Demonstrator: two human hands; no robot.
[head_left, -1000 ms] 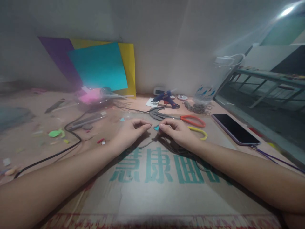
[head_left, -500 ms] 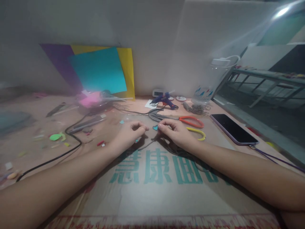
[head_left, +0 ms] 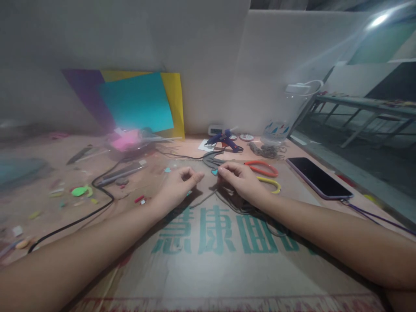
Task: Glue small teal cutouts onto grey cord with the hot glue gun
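Note:
My right hand pinches a small blue heart-shaped piece with a dark edge between thumb and forefinger. To its left, my left hand is closed, thumb against curled fingers; whatever it may hold is too small to make out. A gap separates the two hands. Thin grey cord lies on the table below them and loops under my right wrist. Pliers or shears with grey jaws, an orange handle and a yellow handle lie just behind my right hand, partly covered by it.
A blue glue gun lies at the back beside a small digital display. At right are a phone, a clear bottle and bundled grey cord. Coloured sheets lean on the wall. A black cable and scraps lie left.
The whole view has shifted slightly as the head moved. My right hand still pinches the blue heart-shaped piece, and both hands stay nearly in place, slightly apart.

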